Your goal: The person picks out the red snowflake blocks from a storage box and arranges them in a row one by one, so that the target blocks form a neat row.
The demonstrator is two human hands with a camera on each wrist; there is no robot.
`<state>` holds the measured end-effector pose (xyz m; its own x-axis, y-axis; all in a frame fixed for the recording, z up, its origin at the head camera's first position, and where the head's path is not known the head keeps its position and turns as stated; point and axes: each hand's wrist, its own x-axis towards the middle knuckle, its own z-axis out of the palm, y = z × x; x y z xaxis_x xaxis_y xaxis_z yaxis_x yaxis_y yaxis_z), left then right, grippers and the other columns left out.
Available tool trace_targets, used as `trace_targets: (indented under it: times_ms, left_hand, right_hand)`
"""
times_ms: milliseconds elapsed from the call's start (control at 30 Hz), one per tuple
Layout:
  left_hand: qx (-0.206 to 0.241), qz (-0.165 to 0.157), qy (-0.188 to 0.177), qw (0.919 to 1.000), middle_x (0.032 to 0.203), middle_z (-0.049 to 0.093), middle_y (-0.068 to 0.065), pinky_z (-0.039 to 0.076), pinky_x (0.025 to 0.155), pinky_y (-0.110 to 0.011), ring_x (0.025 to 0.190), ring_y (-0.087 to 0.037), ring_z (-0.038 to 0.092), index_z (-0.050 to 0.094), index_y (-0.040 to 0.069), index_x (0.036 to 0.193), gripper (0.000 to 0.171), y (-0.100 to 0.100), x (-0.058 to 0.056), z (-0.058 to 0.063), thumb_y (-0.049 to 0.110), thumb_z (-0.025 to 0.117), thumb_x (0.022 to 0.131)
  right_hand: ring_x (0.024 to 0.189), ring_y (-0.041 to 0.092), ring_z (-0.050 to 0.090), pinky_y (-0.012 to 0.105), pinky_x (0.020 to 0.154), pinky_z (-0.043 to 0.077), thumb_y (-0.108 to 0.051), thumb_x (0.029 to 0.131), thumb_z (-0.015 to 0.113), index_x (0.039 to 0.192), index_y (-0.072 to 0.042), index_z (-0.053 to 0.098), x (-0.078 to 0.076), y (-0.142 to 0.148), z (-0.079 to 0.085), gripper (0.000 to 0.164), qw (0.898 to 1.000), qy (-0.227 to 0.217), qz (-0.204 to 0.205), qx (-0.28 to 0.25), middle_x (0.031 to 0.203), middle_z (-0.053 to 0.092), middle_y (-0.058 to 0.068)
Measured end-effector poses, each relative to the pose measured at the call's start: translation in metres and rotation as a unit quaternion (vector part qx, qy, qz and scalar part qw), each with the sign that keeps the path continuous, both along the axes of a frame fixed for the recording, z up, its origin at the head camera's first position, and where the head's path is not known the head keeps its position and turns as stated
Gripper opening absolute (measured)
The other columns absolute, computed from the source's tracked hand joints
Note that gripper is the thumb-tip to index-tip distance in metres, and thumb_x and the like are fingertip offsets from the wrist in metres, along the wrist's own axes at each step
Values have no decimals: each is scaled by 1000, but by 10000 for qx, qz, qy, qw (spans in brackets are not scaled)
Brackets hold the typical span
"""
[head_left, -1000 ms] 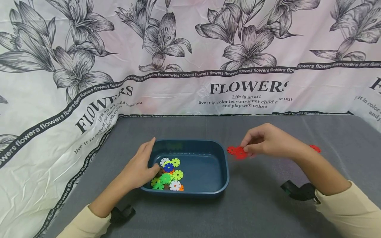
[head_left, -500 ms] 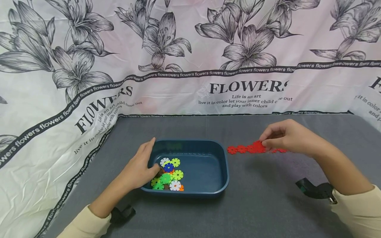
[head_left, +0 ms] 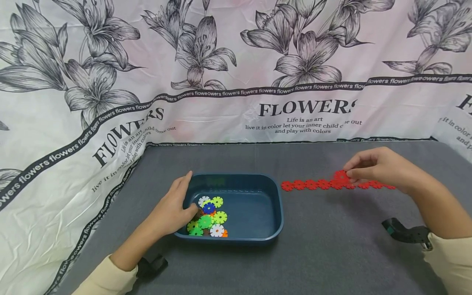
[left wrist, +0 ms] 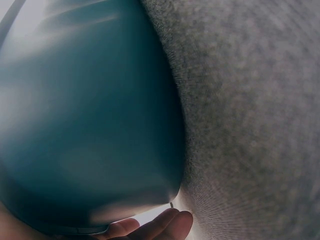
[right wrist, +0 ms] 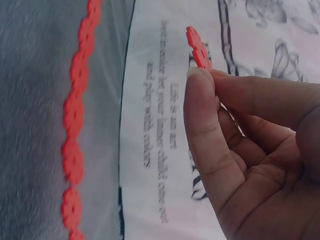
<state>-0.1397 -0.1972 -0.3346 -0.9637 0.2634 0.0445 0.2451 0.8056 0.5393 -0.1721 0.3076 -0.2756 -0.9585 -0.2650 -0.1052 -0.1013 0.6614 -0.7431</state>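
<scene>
My left hand grips the left wall of a dark blue plastic tray, thumb inside and fingers along the outside. In the left wrist view the tray's outer wall fills much of the frame, with fingertips at its far corner. Thumb and forefinger of my right hand pinch a red snowflake disc, held above a row of red snowflake discs. The right wrist view has the held disc nearly edge-on, apart from the row on the cloth.
Several loose snowflake discs in white, green, yellow, blue, orange and brown lie at the tray's left end. Grey cloth covers the table. A flower-printed curtain hangs behind and along the left side.
My right hand has moved to the right along the row with the red snowflake disc, uncovering more of the row. My left hand and the tray have stayed put.
</scene>
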Motion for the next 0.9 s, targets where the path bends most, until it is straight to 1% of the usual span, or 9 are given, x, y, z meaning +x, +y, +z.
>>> trace_targets:
  times_ms: [133, 333, 433, 567, 667, 833, 900]
  left_hand:
    - [11, 1, -18, 10000, 160, 19, -22, 34, 103, -67, 140, -44, 33, 11, 7, 161, 85, 0, 0, 0, 13, 59, 92]
    - [21, -19, -12, 10000, 160, 19, -22, 33, 103, -68, 140, -45, 32, 11, 6, 161, 84, -1, 0, 0, 13, 59, 92]
    - [34, -18, -26, 10000, 160, 19, -22, 33, 103, -67, 140, -45, 32, 11, 6, 161, 84, -1, 0, 1, 13, 59, 92]
    - [47, -19, -24, 10000, 160, 19, -22, 33, 103, -67, 140, -45, 32, 11, 6, 161, 84, -1, 1, 1, 13, 59, 92]
    - [42, -22, -8, 10000, 160, 19, -22, 33, 103, -67, 140, -45, 32, 11, 6, 161, 84, -1, 1, 1, 13, 59, 92]
    - [26, -25, -6, 10000, 160, 19, -23, 33, 104, -67, 140, -45, 33, 11, 6, 161, 85, -1, 1, 1, 13, 59, 92]
    - [16, -18, -6, 10000, 160, 19, -23, 33, 104, -67, 140, -45, 32, 11, 6, 161, 85, -2, 1, 2, 13, 59, 92]
  right_hand:
    - [86, 23, 72, 33, 77, 56, -14, 94, 70, 116, 3, 68, -4, 15, -6, 27, 9999, -98, -99, 81, 97, 73, 11]
    - [85, 23, 72, 36, 76, 57, -12, 95, 67, 117, 8, 65, -12, 42, -18, 30, 9991, -290, -297, 17, 99, 73, 12]
    - [83, 21, 71, 36, 75, 56, -14, 96, 66, 117, 8, 65, -15, 58, -25, 30, 9984, -350, -411, 172, 99, 73, 10]
    - [81, 17, 70, 36, 74, 57, -10, 97, 63, 117, 13, 62, -18, 77, -34, 30, 9967, -453, -650, 166, 101, 71, 9]
    - [80, 15, 69, 37, 73, 59, -6, 98, 60, 117, 19, 59, -19, 92, -42, 31, 9949, -519, -870, 27, 102, 69, 10]
    - [76, 15, 68, 36, 71, 59, -4, 101, 52, 120, 27, 50, -18, 119, -55, 36, 9906, -579, -1240, 61, 95, 69, 10]
    - [73, 16, 69, 35, 69, 59, -3, 101, 49, 121, 30, 46, -18, 129, -60, 39, 9879, -633, -1412, -2, 90, 69, 10]
